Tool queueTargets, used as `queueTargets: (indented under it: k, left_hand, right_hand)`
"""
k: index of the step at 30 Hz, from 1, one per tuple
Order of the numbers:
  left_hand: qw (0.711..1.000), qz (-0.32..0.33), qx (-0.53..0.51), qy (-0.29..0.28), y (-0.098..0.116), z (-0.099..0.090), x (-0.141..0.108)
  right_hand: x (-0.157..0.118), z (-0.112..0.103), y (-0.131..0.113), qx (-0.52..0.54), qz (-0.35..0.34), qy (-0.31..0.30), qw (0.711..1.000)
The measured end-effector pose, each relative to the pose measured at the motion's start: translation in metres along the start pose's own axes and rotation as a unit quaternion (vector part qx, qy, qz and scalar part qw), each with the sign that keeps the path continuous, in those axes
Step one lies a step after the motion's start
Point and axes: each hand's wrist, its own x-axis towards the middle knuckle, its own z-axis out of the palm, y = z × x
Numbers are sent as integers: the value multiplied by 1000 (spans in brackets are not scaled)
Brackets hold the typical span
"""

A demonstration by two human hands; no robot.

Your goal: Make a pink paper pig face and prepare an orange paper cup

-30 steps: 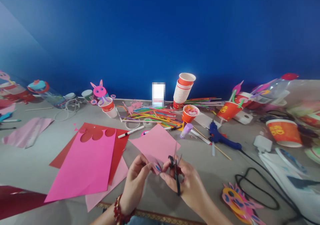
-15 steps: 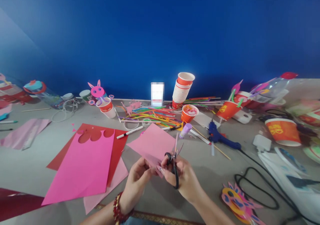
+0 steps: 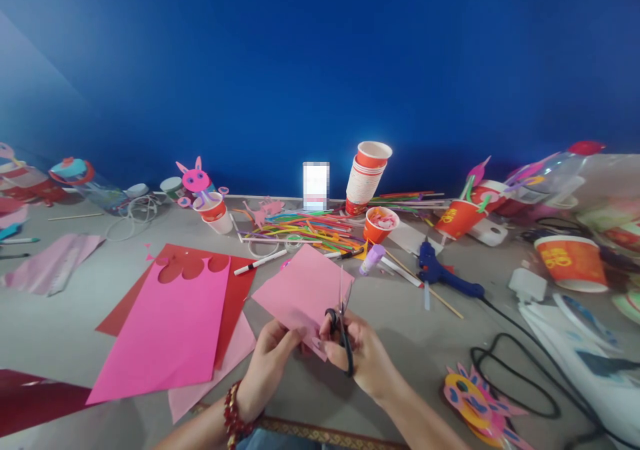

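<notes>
Pink paper sheet [image 3: 303,283] held over a gray tabletop [image 3: 400,333], scissors [image 3: 343,311] pointed away from the body.
The sheet's near edge is pinched by the closed left hand [image 3: 270,363], 1 far corner being aimed toward the blue wall [image 3: 320,70]; the scissors are gripped in the curled right hand [image 3: 365,357], long axis fore-and-aft, handles nearest. The surface is strewn with paper cups [image 3: 367,180] and a glue gun [image 3: 447,278].

The hands [image 3: 370,357] hold pink paper [image 3: 304,287] and scissors [image 3: 345,342].
</notes>
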Motion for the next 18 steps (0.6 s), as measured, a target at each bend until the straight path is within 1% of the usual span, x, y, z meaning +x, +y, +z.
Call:
queueTargets:
  k: [7, 9, 11, 13, 15, 16, 17, 18]
  left_hand:
    - [1000, -8, 5, -10, 0, -4, 0]
    - [1000, -22, -8, -8, 1, -5, 1]
    - [998, -53, -22, -17, 2, -8, 0]
    - [993, -107, -15, -51, 5, -13, -6]
    - [978, -173, 28, -114, 13, -20, -15]
    - [964, -206, 63, -155, 19, -25, -20]
    - [947, -225, 107, -201, 25, -28, -24]
    - [930, -225, 162, -240, 33, -31, -27]
  right_hand:
    - [0, 0, -5, 11, 36, -5, 999]
    - [0, -2, -7, 11, 37, -2, 999]
    - [1, -4, -11, 13, 40, 11, 999]
    - [2, -7, -13, 17, 42, 27, 999]
    - [4, -9, -13, 20, 38, 41, 998]
    - [5, -11, -12, 21, 34, 45, 998]
    - [5, -11, -11, 21, 31, 47, 998]
    - [5, -12, -10, 21, 29, 47, 998]
